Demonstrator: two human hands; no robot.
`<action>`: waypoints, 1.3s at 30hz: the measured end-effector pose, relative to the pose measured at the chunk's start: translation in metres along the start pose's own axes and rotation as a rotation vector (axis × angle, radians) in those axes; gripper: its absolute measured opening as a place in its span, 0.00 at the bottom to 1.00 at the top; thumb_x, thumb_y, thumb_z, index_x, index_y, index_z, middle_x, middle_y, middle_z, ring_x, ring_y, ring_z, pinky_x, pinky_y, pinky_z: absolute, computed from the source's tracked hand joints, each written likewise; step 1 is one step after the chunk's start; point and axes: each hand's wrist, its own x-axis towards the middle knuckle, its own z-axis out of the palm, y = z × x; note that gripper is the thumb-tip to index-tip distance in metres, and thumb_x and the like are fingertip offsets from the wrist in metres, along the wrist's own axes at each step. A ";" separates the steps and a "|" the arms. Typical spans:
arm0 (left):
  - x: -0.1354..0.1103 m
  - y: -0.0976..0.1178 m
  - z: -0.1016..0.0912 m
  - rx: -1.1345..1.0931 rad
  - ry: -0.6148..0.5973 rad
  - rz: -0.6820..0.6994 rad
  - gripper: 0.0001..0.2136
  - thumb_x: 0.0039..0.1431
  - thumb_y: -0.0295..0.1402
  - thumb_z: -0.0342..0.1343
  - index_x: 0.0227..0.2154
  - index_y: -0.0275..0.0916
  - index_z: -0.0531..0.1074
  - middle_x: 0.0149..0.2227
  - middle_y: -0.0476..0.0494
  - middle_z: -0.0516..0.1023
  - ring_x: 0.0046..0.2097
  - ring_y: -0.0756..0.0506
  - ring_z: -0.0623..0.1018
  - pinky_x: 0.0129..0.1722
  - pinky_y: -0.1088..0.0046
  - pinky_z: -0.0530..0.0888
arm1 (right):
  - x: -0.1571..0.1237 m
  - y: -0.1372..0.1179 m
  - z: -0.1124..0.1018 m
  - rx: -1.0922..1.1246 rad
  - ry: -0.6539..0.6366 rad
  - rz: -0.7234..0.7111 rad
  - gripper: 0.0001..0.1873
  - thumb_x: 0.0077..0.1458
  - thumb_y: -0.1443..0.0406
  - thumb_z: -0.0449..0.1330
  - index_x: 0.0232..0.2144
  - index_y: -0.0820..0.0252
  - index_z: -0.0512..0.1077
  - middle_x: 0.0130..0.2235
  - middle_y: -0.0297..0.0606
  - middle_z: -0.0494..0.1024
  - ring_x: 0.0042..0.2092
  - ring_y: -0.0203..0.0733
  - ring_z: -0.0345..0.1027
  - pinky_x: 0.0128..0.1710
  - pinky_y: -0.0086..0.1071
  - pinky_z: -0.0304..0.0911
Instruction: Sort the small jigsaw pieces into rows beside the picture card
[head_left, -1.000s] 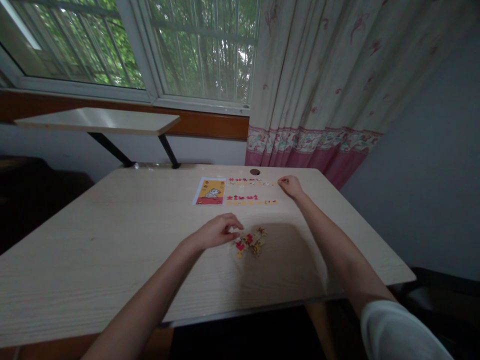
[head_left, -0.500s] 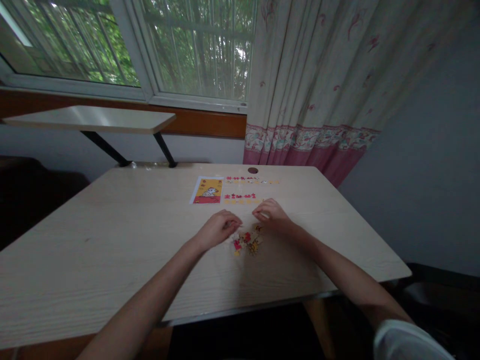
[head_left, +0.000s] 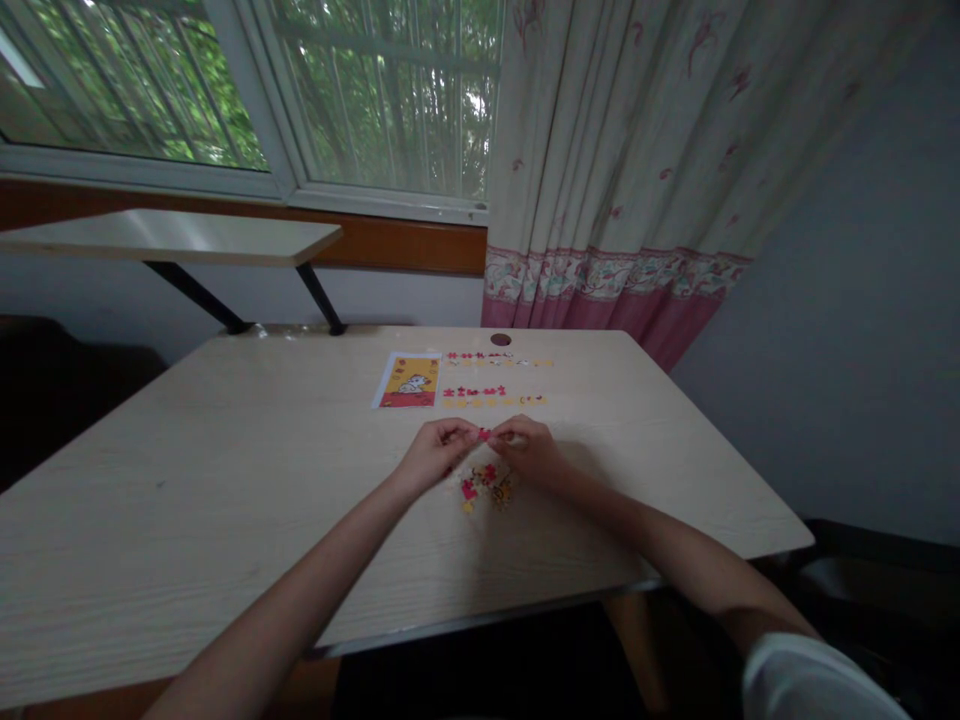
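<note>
Between my fingertips is a small red puzzle piece (head_left: 484, 434). My left hand (head_left: 439, 448) pinches it from the left, and my right hand (head_left: 527, 447) grips its right side. Just below the hands lies a loose pile of puzzle pieces (head_left: 487, 485), red, yellow and pale. Beyond them, red pieces (head_left: 475, 392) and yellow pieces (head_left: 480, 403) are laid out in rows, with further rows (head_left: 480, 357) higher up. A picture card (head_left: 409, 382) showing a white animal on yellow and red lies left of the rows.
The pale wooden desk (head_left: 262, 480) has a round cable hole (head_left: 501, 340) near its back edge. A raised shelf (head_left: 195, 238) on black legs stands at the back left. Behind the desk are a window (head_left: 390, 110) and a flowered curtain (head_left: 600, 180).
My hands have come together, and a red piece now shows between them. My right hand has moved left and slightly down. The view has shifted a little.
</note>
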 end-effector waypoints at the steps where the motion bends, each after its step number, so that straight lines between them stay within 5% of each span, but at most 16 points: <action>1: 0.000 0.001 0.000 0.019 0.002 0.006 0.16 0.48 0.43 0.57 0.30 0.32 0.73 0.16 0.51 0.67 0.16 0.56 0.57 0.16 0.80 0.52 | 0.000 0.000 0.000 0.015 0.007 0.023 0.06 0.51 0.63 0.58 0.27 0.59 0.72 0.27 0.35 0.74 0.30 0.35 0.66 0.32 0.28 0.60; 8: -0.005 0.011 0.000 0.207 -0.021 0.101 0.09 0.47 0.35 0.55 0.26 0.33 0.73 0.17 0.51 0.68 0.20 0.54 0.60 0.19 0.79 0.56 | 0.000 -0.004 -0.006 0.005 -0.126 -0.039 0.05 0.48 0.66 0.58 0.23 0.59 0.70 0.25 0.33 0.73 0.30 0.34 0.64 0.32 0.28 0.59; 26: 0.002 -0.004 0.000 -0.041 0.001 -0.010 0.14 0.46 0.42 0.57 0.27 0.33 0.71 0.15 0.54 0.63 0.15 0.57 0.56 0.15 0.80 0.52 | -0.001 0.009 -0.004 -0.313 0.089 -0.216 0.10 0.51 0.56 0.58 0.32 0.55 0.73 0.30 0.34 0.76 0.34 0.37 0.66 0.38 0.33 0.55; 29: 0.001 0.003 -0.006 0.060 0.025 0.028 0.14 0.47 0.42 0.57 0.29 0.34 0.72 0.19 0.51 0.68 0.18 0.55 0.61 0.17 0.80 0.56 | 0.003 0.014 -0.012 -0.373 0.141 -0.248 0.09 0.53 0.57 0.57 0.33 0.54 0.74 0.31 0.35 0.76 0.35 0.37 0.66 0.40 0.33 0.54; 34: 0.002 0.006 -0.031 0.479 0.143 0.201 0.10 0.50 0.36 0.53 0.29 0.34 0.74 0.24 0.46 0.73 0.24 0.52 0.65 0.24 0.76 0.61 | 0.011 0.028 -0.036 -0.394 0.244 -0.103 0.09 0.52 0.58 0.58 0.35 0.53 0.74 0.33 0.38 0.76 0.37 0.40 0.66 0.43 0.36 0.53; 39: 0.000 0.010 -0.052 0.813 0.029 0.304 0.09 0.53 0.33 0.50 0.30 0.36 0.73 0.30 0.43 0.74 0.31 0.48 0.69 0.30 0.73 0.63 | 0.012 0.038 -0.047 -0.370 0.236 -0.044 0.10 0.53 0.58 0.57 0.35 0.54 0.75 0.33 0.38 0.75 0.38 0.42 0.65 0.44 0.38 0.52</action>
